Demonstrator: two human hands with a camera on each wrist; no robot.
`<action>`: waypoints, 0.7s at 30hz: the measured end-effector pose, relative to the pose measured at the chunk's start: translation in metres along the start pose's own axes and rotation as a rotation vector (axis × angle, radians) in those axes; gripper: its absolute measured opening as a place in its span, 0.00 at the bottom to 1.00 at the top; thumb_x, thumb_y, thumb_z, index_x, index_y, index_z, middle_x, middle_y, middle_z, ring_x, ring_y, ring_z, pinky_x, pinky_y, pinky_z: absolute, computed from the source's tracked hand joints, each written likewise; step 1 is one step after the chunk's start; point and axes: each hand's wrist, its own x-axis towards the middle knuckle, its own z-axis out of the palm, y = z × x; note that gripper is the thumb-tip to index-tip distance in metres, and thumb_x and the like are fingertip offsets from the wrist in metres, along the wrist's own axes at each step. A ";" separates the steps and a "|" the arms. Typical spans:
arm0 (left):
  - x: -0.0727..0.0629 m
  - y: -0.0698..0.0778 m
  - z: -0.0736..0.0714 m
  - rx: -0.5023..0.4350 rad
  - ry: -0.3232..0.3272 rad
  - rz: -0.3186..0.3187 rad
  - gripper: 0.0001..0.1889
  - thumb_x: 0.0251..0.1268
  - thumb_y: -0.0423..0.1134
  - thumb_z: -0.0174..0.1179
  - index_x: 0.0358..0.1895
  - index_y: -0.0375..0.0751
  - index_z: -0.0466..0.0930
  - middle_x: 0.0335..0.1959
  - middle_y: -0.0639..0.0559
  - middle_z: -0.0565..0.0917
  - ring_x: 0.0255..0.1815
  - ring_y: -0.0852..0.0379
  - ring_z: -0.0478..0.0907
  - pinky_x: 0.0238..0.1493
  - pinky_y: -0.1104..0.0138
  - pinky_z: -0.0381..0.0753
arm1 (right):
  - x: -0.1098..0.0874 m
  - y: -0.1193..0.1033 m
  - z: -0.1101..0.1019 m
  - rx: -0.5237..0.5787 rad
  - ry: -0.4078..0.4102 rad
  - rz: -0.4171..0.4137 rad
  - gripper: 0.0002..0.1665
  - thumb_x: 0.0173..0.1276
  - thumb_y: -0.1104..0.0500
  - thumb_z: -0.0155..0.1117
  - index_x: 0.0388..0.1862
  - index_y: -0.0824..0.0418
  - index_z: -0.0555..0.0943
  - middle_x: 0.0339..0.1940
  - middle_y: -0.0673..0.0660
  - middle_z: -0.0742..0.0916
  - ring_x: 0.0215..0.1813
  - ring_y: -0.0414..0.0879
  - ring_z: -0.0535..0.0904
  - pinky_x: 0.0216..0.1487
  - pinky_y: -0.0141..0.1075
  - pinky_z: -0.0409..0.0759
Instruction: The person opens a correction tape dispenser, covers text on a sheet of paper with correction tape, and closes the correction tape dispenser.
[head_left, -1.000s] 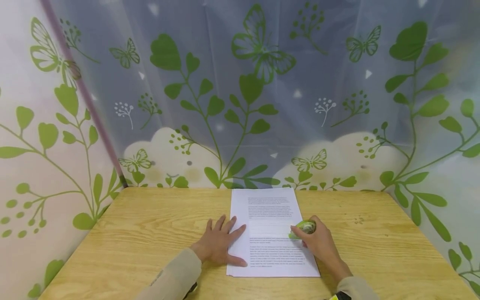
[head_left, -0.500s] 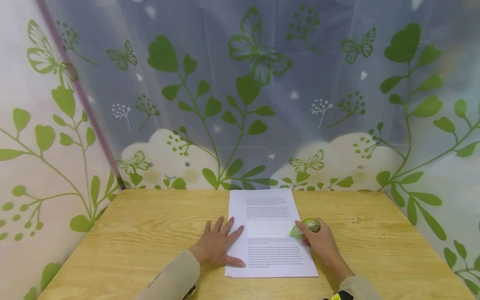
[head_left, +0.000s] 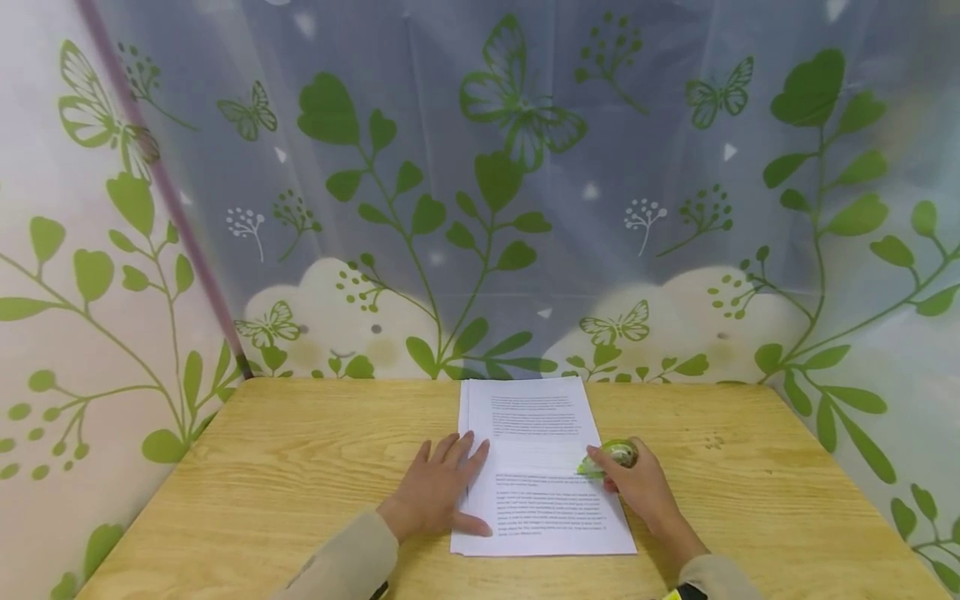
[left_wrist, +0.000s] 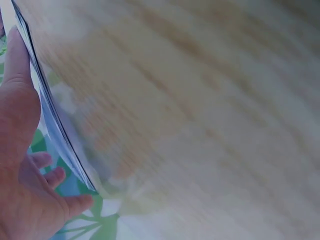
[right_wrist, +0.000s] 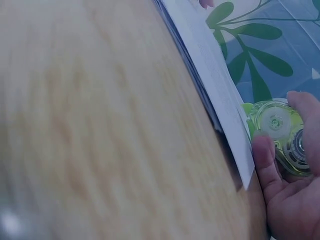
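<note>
A small stack of printed paper sheets (head_left: 551, 517) lies on the table, with a blank white band (head_left: 534, 456) across the text of the top sheet. My left hand (head_left: 433, 492) rests on the stack's left edge, fingers spread apart and thumb near its lower left. In my right hand (head_left: 641, 483) I grip a see-through green correction tape dispenser (right_wrist: 276, 131) between thumb and fingers. In the head view its tip is at the right end of the white band, just above the lower text block. The round reels show inside the dispenser in the right wrist view.
The wooden table (head_left: 322, 442) extends on both sides of the paper. Behind its far edge hangs a curtain (head_left: 480, 250) printed with green leaves and butterflies. A similar leafy panel (head_left: 90, 350) stands along the left side.
The dispenser's tip goes from the white band's right part to around the same spot, with the right hand shifting slightly. My left hand's fingers have drawn a little closer together.
</note>
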 end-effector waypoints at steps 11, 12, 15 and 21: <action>-0.002 -0.002 0.006 -0.052 0.027 0.068 0.47 0.50 0.77 0.50 0.65 0.45 0.69 0.63 0.46 0.70 0.59 0.47 0.69 0.51 0.53 0.76 | 0.000 0.000 0.001 -0.010 0.020 0.005 0.39 0.56 0.33 0.66 0.48 0.63 0.68 0.33 0.57 0.81 0.29 0.45 0.79 0.31 0.33 0.77; -0.002 -0.002 0.006 -0.052 0.021 0.067 0.46 0.51 0.77 0.49 0.65 0.45 0.69 0.63 0.46 0.70 0.60 0.47 0.69 0.52 0.52 0.75 | -0.001 0.000 0.001 -0.020 0.022 0.004 0.39 0.57 0.34 0.66 0.49 0.63 0.68 0.33 0.57 0.81 0.29 0.44 0.79 0.31 0.34 0.77; -0.002 -0.002 0.005 -0.058 -0.002 0.060 0.47 0.52 0.77 0.47 0.67 0.45 0.69 0.64 0.46 0.70 0.62 0.47 0.68 0.54 0.52 0.74 | -0.002 -0.002 0.002 -0.045 0.032 0.002 0.39 0.56 0.33 0.67 0.49 0.62 0.69 0.34 0.57 0.82 0.28 0.44 0.79 0.29 0.34 0.78; -0.003 -0.001 0.002 -0.060 -0.053 0.043 0.46 0.55 0.77 0.44 0.69 0.46 0.67 0.68 0.45 0.68 0.66 0.45 0.65 0.60 0.51 0.68 | -0.003 -0.004 0.005 -0.057 0.029 -0.019 0.41 0.54 0.32 0.67 0.49 0.63 0.69 0.36 0.58 0.82 0.28 0.44 0.80 0.30 0.33 0.78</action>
